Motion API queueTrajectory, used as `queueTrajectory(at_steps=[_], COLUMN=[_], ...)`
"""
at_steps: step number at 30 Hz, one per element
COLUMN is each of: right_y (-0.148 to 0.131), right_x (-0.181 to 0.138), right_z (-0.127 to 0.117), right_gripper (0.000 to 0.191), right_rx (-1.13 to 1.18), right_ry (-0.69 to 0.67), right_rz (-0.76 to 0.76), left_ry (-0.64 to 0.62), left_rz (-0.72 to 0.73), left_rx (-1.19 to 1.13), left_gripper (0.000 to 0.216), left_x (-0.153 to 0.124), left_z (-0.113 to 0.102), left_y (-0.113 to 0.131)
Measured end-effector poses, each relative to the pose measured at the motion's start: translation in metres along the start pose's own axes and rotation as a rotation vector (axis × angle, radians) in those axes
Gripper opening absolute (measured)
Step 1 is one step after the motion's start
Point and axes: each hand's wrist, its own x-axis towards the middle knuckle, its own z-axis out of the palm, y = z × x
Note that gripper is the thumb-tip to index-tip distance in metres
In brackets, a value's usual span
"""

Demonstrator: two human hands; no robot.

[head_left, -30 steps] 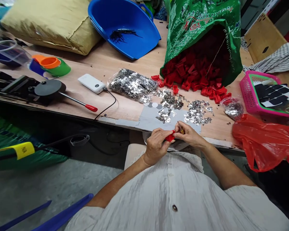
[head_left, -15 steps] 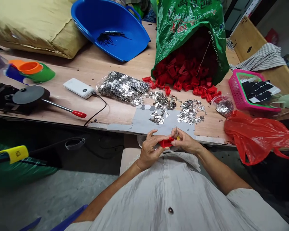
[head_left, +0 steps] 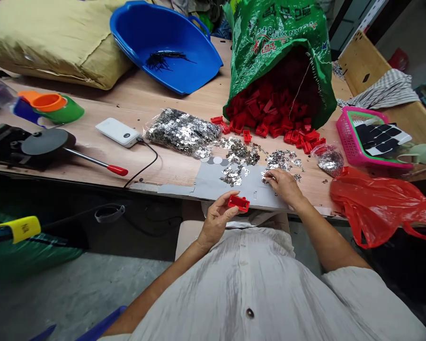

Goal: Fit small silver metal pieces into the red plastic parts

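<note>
My left hand is closed on a small red plastic piece, held just off the table's near edge above my lap. My right hand rests on the table with its fingers curled at a loose heap of small silver metal parts; what it pinches there is too small to make out. More silver parts lie scattered on a grey sheet. A clear bag of silver parts lies to the left of them. Behind, a green sack spills many red plastic pieces.
A white power bank with a black cable lies left of the parts. A blue tub, a tan sack, stacked coloured cups and a black press tool stand further left. A pink basket and red bag sit right.
My right hand has left the red piece and reached forward onto the silver parts heap. My left hand now holds the red piece alone.
</note>
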Motion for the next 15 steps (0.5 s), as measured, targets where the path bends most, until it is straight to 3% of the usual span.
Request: queueTrajectory(at_steps=[5,15], right_y=[-0.0006,0.0077], right_x=[0.0045,0.0036], right_z=[0.0089,0.0107], right_gripper=[0.008,0.013], right_rx=[-0.138,-0.140], right_ry=[-0.026,-0.018], right_rz=[0.008,-0.031], left_ry=[0.033,0.050], left_rz=[-0.010,0.001], left_rx=[-0.011,-0.007], left_gripper=[0.047,0.046], left_x=[0.0014,0.0044], left_z=[-0.0003,0.0014], left_y=[0.0008,-0.0004])
